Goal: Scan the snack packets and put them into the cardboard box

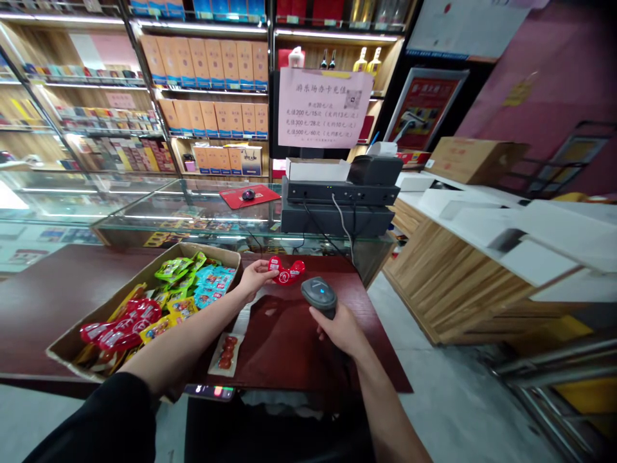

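My left hand (256, 278) pinches the left end of a red plastic snack packet (289, 272) above the dark red table (299, 347). A black handheld scanner (319, 296) with a small blue light is in my right hand (341, 326); its head is just right of and below the packet, apart from it. Left of my left hand, an open cardboard box (230, 256) holds green, blue, yellow and red snack packets. A clear packet of reddish-brown pieces (227, 355) lies on the table below my left forearm.
Behind the table stands a glass counter (193, 199) with a red mat (250, 195) and a black register unit (337, 209) with hanging cables. A phone (210, 391) sits at the near table edge. A wooden cabinet (438, 283) is at the right.
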`<state>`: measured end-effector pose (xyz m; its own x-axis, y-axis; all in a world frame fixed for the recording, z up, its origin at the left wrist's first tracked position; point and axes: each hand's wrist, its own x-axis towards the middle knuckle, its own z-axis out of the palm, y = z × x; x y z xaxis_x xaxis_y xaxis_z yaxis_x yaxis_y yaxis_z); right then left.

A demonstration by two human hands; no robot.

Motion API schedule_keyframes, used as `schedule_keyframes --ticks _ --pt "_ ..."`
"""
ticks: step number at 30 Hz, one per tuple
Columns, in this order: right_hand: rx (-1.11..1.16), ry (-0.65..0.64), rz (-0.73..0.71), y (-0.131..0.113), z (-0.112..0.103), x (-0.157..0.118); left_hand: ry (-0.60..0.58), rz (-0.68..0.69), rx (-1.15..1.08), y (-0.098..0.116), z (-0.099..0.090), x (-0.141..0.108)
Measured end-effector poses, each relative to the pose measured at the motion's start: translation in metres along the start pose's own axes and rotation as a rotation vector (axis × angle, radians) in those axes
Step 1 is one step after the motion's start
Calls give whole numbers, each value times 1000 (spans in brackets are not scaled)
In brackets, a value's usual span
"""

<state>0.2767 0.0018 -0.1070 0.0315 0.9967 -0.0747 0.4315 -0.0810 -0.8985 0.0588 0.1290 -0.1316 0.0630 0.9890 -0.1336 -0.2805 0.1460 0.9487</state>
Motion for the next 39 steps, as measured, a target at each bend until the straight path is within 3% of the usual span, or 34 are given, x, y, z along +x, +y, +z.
schedule_keyframes --ticks 13,29,35,39 --pt "-17 -7 -4 -5 2 -2 12 25 53 -8 -5 7" --pt "30 -19 0 -4 2 -4 27 18 24 -1 -3 3" --pt "34 -79 -18 -13 5 4 76 54 -6 30 -14 -3" --pt "36 -183 -68 -38 16 17 116 128 48 72 -52 -19"
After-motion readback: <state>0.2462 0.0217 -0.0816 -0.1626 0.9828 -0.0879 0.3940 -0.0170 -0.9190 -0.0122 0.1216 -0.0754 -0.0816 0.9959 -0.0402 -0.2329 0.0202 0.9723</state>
